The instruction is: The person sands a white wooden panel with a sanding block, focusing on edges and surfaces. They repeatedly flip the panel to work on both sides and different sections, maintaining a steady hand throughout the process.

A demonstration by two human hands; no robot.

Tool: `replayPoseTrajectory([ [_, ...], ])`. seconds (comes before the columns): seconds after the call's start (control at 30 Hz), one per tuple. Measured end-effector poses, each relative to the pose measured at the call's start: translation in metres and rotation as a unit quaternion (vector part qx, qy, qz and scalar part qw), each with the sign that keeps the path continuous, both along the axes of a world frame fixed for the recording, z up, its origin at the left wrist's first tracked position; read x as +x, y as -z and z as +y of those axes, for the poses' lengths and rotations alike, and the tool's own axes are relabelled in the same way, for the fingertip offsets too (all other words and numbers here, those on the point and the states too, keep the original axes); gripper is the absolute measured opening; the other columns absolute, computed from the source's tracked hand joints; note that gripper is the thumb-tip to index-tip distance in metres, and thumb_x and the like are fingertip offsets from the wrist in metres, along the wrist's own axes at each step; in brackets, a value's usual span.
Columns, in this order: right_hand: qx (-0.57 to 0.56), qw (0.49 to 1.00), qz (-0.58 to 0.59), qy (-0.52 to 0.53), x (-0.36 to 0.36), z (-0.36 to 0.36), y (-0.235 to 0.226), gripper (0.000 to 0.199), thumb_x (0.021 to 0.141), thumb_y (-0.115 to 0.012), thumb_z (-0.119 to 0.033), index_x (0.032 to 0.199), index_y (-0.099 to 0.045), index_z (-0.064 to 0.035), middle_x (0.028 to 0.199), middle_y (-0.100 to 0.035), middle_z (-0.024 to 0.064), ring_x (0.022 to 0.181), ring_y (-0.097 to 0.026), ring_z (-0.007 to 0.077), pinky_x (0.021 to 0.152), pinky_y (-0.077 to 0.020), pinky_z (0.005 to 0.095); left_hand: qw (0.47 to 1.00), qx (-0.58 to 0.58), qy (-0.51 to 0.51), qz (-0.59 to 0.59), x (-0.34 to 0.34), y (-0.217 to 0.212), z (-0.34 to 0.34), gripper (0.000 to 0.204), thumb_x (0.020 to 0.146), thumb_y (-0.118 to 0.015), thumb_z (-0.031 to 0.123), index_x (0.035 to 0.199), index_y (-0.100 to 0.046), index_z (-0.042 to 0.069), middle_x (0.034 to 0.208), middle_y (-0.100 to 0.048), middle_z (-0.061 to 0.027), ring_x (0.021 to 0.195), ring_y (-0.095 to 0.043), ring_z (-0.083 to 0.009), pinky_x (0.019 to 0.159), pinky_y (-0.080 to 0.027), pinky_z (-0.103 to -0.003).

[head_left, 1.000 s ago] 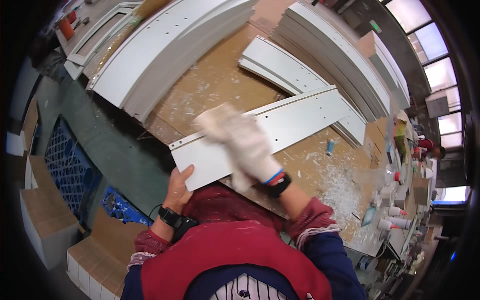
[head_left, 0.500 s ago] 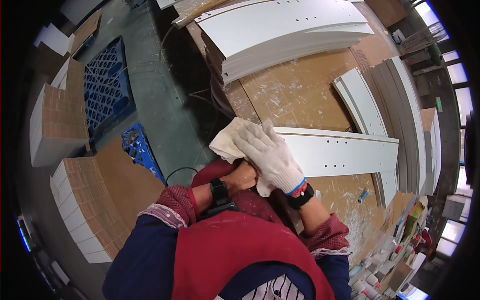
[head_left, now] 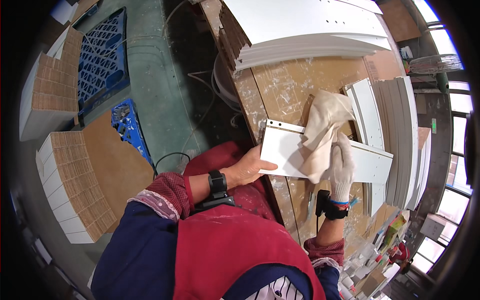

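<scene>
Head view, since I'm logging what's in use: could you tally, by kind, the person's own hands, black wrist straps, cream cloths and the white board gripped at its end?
Hands: 2 (bare left hand, gloved right hand)
Black wrist straps: 2
Cream cloth: 1
Gripped white board: 1
Total: 6

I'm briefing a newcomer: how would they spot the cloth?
Find the brown-topped workbench beyond the red apron. Over it, the left hand holds a white board, and the cloth lies across that board against the gloved right hand. It is cream and crumpled, unlike the flat stacked boards nearby.
</scene>
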State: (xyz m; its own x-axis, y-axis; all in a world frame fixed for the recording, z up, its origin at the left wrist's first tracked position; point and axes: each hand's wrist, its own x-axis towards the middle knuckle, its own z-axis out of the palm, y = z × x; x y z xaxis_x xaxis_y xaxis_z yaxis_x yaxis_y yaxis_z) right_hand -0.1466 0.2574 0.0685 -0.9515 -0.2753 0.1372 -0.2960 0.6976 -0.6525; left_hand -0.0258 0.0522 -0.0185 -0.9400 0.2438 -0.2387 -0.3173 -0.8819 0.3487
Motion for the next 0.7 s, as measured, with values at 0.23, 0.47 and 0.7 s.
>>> replayPoseTrajectory([
  [0.23,0.04,0.995,-0.093,0.009,-0.045,-0.029,-0.021,0.045,0.086,-0.058,-0.029,0.122,-0.048,-0.0029,0.115,-0.057,0.0188,0.102,-0.058,0.0296,0.085,-0.0468,0.0378,1.0,-0.002,0.021,-0.018,-0.001,-0.001,-0.004,0.064,0.076,-0.059,-0.009,0.134,-0.035,0.004,0.125,-0.048,-0.0108,0.116,-0.05,-0.0262,0.092,-0.048,-0.044],
  [0.47,0.285,0.95,-0.111,-0.07,-0.051,-0.103,-0.025,0.061,0.077,-0.067,-0.033,0.127,-0.045,-0.0083,0.116,-0.057,0.0217,0.108,-0.057,0.0315,0.091,-0.0441,0.0428,1.0,-0.012,0.02,-0.002,-0.003,-0.001,-0.003,0.063,0.077,-0.059,-0.009,0.133,-0.035,0.004,0.123,-0.048,-0.0122,0.114,-0.051,-0.0272,0.088,-0.05,-0.049],
  [0.7,0.104,0.981,0.154,-0.055,-0.045,-0.012,-0.044,0.052,0.077,-0.054,0.009,0.126,-0.054,-0.0081,0.115,-0.056,0.0149,0.103,-0.058,0.0296,0.088,-0.0496,0.0334,0.993,0.094,0.066,-0.033,-0.002,0.002,-0.013,0.058,0.087,-0.057,0.016,0.137,-0.032,0.003,0.132,-0.045,-0.0168,0.12,-0.048,-0.0342,0.091,-0.046,-0.053],
])
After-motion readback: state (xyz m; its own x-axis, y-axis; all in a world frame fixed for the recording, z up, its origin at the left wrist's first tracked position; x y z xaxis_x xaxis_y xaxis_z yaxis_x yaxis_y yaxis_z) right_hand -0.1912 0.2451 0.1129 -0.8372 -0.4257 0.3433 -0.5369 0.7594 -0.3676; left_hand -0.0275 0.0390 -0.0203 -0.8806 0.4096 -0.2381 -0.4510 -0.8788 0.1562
